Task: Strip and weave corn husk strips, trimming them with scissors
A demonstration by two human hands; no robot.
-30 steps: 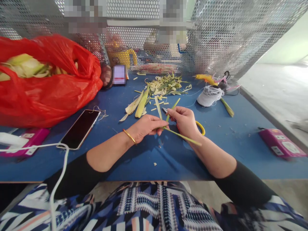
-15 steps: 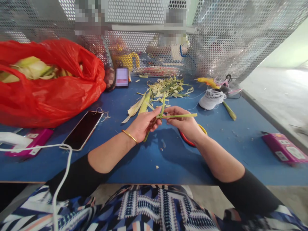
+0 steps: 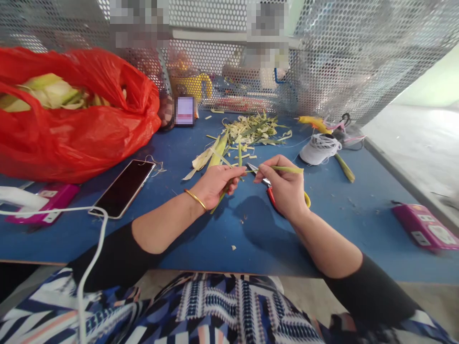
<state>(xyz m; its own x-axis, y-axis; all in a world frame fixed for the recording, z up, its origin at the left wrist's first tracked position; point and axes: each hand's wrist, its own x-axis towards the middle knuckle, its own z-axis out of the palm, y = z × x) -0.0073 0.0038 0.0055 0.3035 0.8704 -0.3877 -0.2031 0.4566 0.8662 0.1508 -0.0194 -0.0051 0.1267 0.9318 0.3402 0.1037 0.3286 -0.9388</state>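
Note:
My left hand [image 3: 219,182] pinches several green leaf strips where they cross; one strip [image 3: 240,153] sticks up from its fingertips and another end hangs below the palm. My right hand [image 3: 281,184] is closed on a long green leaf strip [image 3: 289,169] that runs sideways from the left fingertips and out past the right knuckles. Under the right hand lie scissors [image 3: 271,195] with red and yellow handles, partly hidden by it. Just beyond the left hand are a broad green husk leaf [image 3: 219,149] and paler dry strips [image 3: 201,164].
A heap of leaf scraps [image 3: 254,129] lies at the back. To the left are a red plastic bag [image 3: 118,129] of husks, a phone [image 3: 124,189] and a white cable [image 3: 102,239]. A white thread spool [image 3: 318,150] and a purple box [image 3: 425,227] are on the right.
My right hand has moved right, away from the left, drawing the strip out sideways. The scissor blades now show between the hands. The view has shifted slightly.

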